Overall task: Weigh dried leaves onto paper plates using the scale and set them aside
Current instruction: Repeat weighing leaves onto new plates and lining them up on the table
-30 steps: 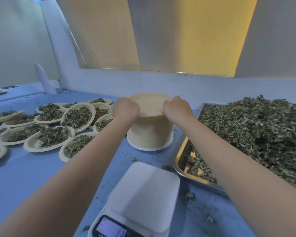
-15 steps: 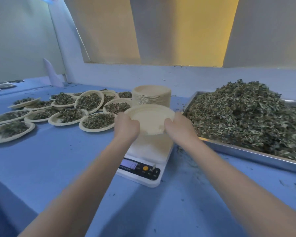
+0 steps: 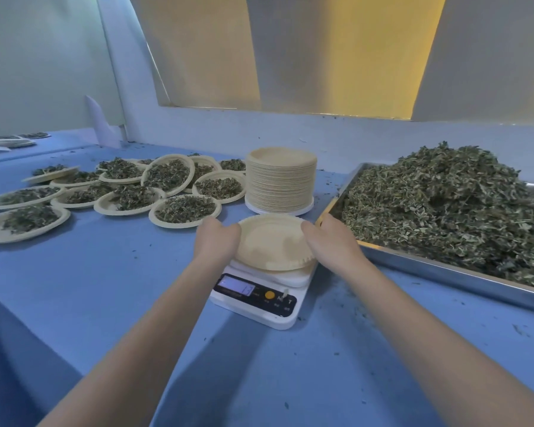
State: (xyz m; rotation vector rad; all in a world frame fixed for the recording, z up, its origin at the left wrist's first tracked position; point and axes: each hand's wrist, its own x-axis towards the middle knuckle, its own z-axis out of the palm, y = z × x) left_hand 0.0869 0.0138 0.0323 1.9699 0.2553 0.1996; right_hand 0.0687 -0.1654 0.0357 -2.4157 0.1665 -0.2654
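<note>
An empty cream paper plate (image 3: 272, 241) sits on the platform of the white digital scale (image 3: 259, 298), whose lit display faces me. My left hand (image 3: 218, 238) grips the plate's left rim and my right hand (image 3: 327, 241) grips its right rim. Behind the scale stands a tall stack of empty paper plates (image 3: 281, 181). A steel tray (image 3: 444, 269) at the right holds a big heap of dried leaves (image 3: 450, 204).
Several paper plates filled with dried leaves (image 3: 185, 209) lie spread over the blue table (image 3: 105, 288) at the left and back left. Leaf crumbs dot the table near the tray. A white wall and window ledge close off the back.
Both hands lifted one plate off the stack, carried it toward me and lowered it onto the scale. The camera view pulled back and up.
</note>
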